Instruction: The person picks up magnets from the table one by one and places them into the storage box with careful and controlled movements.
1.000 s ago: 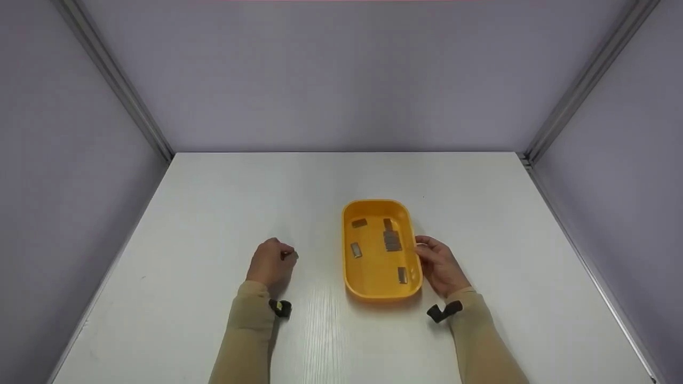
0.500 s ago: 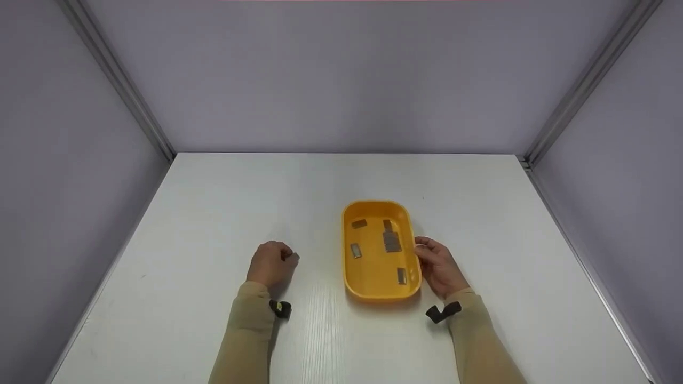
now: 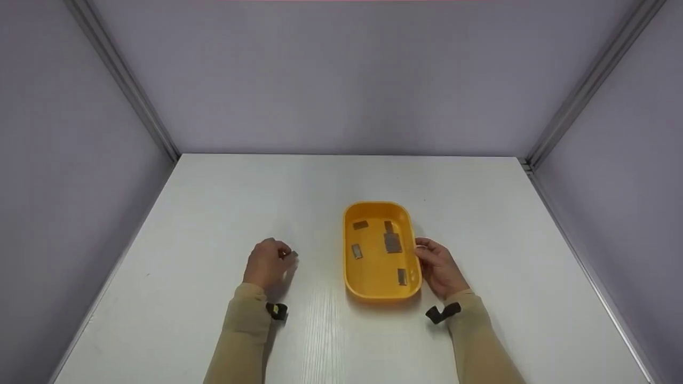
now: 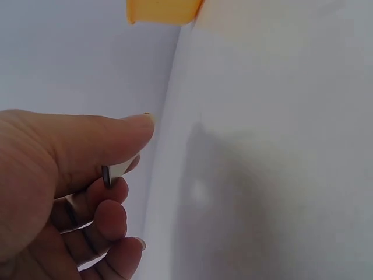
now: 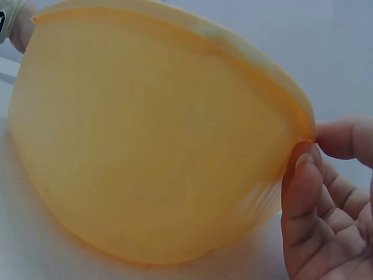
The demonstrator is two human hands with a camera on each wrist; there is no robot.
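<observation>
Left hand: the left hand (image 3: 265,264) pinches a small metal piece (image 4: 107,175) between thumb and curled fingers, just above the white table (image 3: 256,192).
Right hand: the right hand (image 3: 438,268) pinches the near rim of the yellow tray (image 3: 373,277), thumb on the lip and fingers against the outer wall.
Tray contents: several more metal pieces (image 3: 392,242) lie flat inside, ahead and inward of the right thumb.
Doing it well: I judge the tray should be kept steady (its wall looks thin), and the pinched piece carried inward, low over the rim.
</observation>
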